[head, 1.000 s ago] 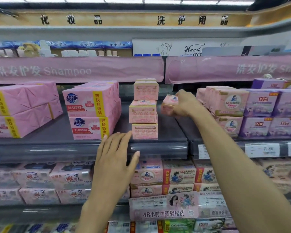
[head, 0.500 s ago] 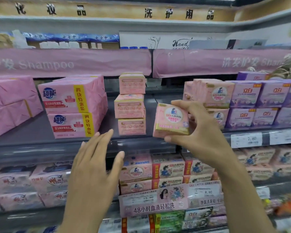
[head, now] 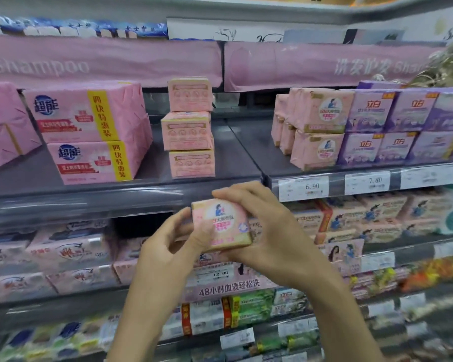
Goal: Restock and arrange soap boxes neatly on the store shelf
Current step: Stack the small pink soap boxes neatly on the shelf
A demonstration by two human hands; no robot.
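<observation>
Shelf (head: 233, 163) behind — left hand (head: 168, 253), right hand (head: 277, 239) clasp box (head: 220, 226).

Open bay on the shelf (head: 242, 150) between the three-box stack (head: 188, 130) and the pink soap packs (head: 317, 131) at right. A narrower gap separates the stack from the large multipacks (head: 94, 134). The pink banner (head: 102, 62) overhangs, limiting clearance above.

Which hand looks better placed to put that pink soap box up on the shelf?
Probably the right hand: its fingers wrap the soap box top and bottom, under a bare spot of shelf. The left hand only holds one edge.
</observation>
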